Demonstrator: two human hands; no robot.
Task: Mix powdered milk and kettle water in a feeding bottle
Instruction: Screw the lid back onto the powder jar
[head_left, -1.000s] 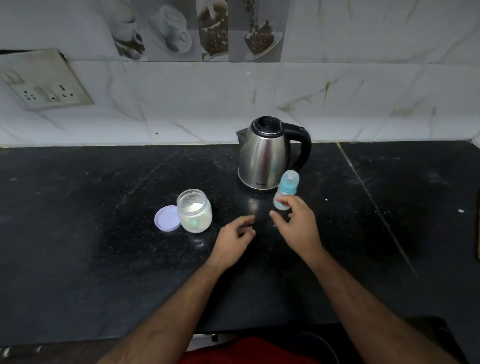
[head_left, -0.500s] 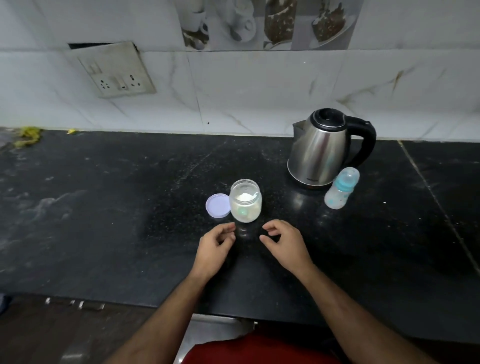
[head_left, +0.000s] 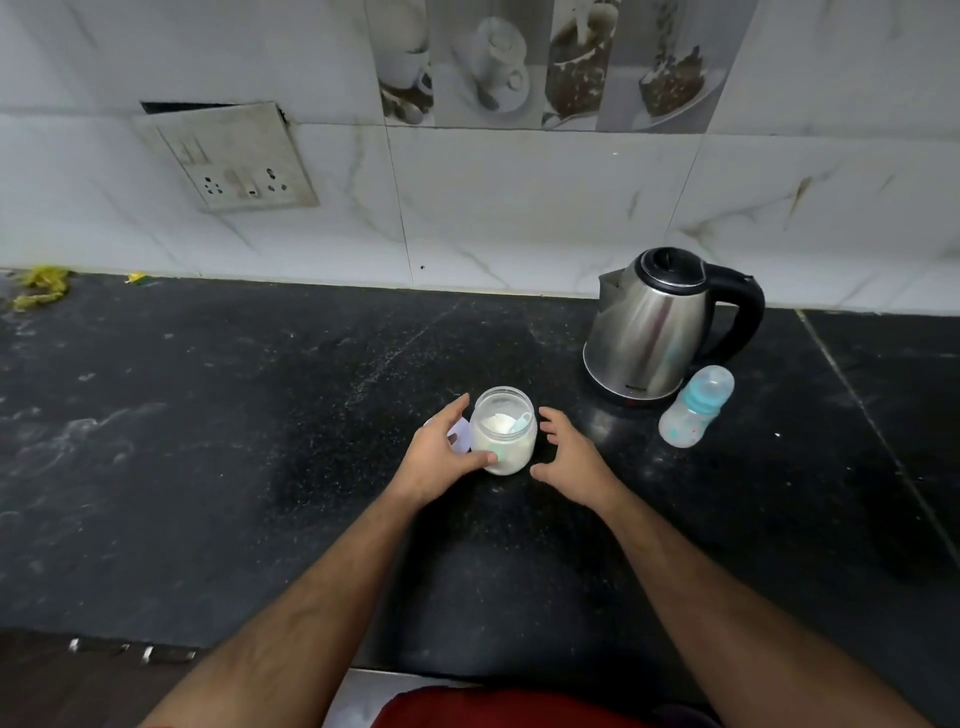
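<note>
Both hands flank the open jar (head_left: 503, 431) at the counter's (head_left: 208, 467) centre. Left hand (head_left: 441, 454) cups the jar's 9 o'clock side, thumb touching its lower wall and fingers spread behind; whether it truly grips I cannot tell. Right hand (head_left: 569, 454) hovers just beside the jar at 3 o'clock, fingers loosely spread, holding nothing. White powder and a pale scoop (head_left: 521, 422) sit inside the jar. Its lid (head_left: 461, 432) lies at 9 o'clock, mostly hidden by the left hand. From the jar, the bottle (head_left: 696, 408) stands at 3 o'clock, capped and apparently empty, touching or nearly touching the kettle (head_left: 649, 332) at 2 o'clock. Judging by this, the powder step is only starting: next, steady the jar, uncap the bottle and lift out the scoop.
</note>
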